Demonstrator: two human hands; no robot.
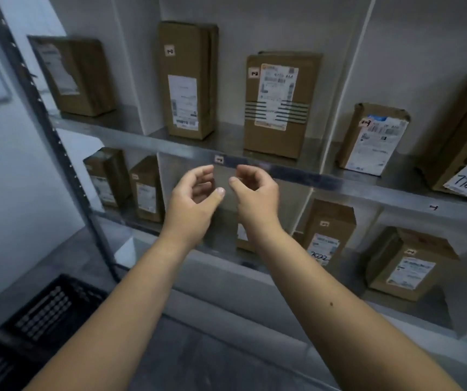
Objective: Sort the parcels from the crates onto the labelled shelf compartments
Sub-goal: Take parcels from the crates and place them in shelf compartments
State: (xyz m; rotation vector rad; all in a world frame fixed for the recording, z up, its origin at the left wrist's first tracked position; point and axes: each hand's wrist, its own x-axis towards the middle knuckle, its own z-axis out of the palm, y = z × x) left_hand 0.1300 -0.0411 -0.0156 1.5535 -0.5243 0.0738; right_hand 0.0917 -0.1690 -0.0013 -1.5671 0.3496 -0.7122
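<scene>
Left hand (195, 190) and right hand (254, 190) hover at centre, fingers loosely curled, holding nothing. Brown parcels (185, 80) already stand in shelf (325, 180) compartments from 10 to 4 o'clock. Black crate (49, 309) at 8 o'clock shows no parcels, so sorting seems well along.

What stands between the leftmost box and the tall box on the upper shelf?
A white divider stands between them, seen in the head view.

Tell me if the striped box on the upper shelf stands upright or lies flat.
Upright: the striped box stands on its short end, label facing out.
</scene>
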